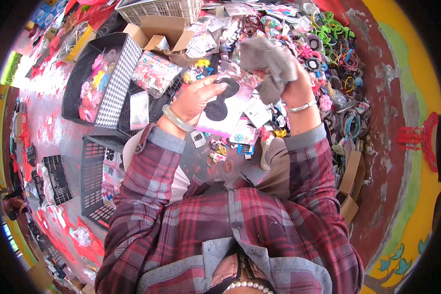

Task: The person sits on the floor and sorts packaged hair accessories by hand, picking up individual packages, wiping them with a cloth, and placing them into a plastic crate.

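The left hand [197,98] grips a clear packet [226,107] of dark round pads, held above the heaped hair accessories [328,59]. The right hand [291,85], just beside the packet, is closed on a grey cloth [269,63]. It looks like wiping the packet; that likely needs a steady packet.

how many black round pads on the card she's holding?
2. One black pad sits at the card's upper part, right by the left hand's fingertips; the other lies lower left. The right hand, holding a grey cloth, may hide more.

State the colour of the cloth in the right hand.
Grey: the cloth bunched in the right hand, head view.
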Available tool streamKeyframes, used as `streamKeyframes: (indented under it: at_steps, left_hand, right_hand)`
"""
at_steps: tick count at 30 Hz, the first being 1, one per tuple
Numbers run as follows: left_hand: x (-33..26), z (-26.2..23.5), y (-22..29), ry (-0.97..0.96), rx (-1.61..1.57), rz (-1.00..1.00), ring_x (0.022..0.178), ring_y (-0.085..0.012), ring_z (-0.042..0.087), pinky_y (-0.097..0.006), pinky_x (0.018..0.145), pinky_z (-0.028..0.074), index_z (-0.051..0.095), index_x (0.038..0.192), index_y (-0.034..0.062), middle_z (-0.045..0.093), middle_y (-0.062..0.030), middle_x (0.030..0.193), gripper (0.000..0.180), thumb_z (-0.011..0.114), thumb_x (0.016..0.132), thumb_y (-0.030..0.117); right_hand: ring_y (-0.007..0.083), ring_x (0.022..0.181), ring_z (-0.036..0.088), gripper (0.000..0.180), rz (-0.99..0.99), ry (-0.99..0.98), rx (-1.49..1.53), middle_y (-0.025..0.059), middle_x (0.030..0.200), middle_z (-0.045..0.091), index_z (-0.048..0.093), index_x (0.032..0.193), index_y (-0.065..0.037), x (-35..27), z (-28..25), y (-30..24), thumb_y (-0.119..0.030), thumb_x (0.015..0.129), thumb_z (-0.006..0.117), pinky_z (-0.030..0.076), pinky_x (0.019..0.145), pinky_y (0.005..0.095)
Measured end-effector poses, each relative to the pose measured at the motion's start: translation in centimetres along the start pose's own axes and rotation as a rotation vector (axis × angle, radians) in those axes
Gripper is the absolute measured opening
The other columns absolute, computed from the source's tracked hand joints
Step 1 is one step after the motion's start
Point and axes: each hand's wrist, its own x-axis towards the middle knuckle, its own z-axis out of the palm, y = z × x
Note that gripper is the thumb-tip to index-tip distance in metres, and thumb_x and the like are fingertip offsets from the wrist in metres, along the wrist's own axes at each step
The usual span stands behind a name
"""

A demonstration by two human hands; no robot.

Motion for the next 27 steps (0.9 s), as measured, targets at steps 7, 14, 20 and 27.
streamKeyframes:
  at_steps: [7, 14, 20, 27]
  left_hand:
    - [0.5, 0.4, -0.8, -0.176, 0.340, 0.082, 0.096, -0.0098, 0.051, -0.025, 0.086, 0.039, 0.051, 0.114, -0.0015, 0.056, -0.0038, 0.107, 0.029, 0.048, 0.088, 0.011]
    - [0.7, -0.7, -0.9, -0.159, 0.350, 0.002, 0.091, -0.0110, 0.054, -0.025, 0.084, 0.040, 0.055, 0.107, -0.0020, 0.060, -0.0043, 0.099, 0.027, 0.048, 0.088, 0.016]
    - [0.8, 0.0, -1.0, -0.171, 0.363, 0.036, 0.091, -0.0098, 0.053, -0.024, 0.084, 0.040, 0.058, 0.103, -0.0013, 0.060, -0.0034, 0.099, 0.024, 0.049, 0.089, 0.016]
    - [1.2, 0.5, -1.1, -0.164, 0.546, 0.093, 0.089, -0.0078, 0.052, -0.023, 0.081, 0.041, 0.059, 0.103, -0.0023, 0.060, -0.0017, 0.096, 0.025, 0.051, 0.089, 0.016]
  right_hand:
    - [0.0149, 0.098, 0.053, 0.055, 0.085, -0.201, -0.575, 0.0100, 0.110, 0.056, 0.046, 0.120, 0.003, -0.1, 1.6, 3.5, -0.016, 0.074, 0.070, 0.043, 0.086, 0.0275]
    - [0.0044, 0.072, 0.051, 0.024, -0.021, -0.060, -0.693, -0.0021, 0.081, 0.058, 0.058, 0.093, -0.004, 0.0, 1.8, 5.0, -0.011, 0.074, 0.070, 0.044, 0.063, 0.0188]
    - [0.0043, 0.065, 0.051, 0.017, -0.221, 0.089, -0.845, -0.0013, 0.073, 0.059, 0.059, 0.089, -0.004, -0.2, 3.0, 5.4, -0.012, 0.077, 0.067, 0.044, 0.057, 0.0202]
    - [0.0076, 0.058, 0.052, 0.026, -0.374, 0.331, -1.009, 0.0040, 0.062, 0.059, 0.061, 0.077, -0.002, 1.2, 1.5, 5.8, -0.026, 0.074, 0.068, 0.045, 0.053, 0.0251]
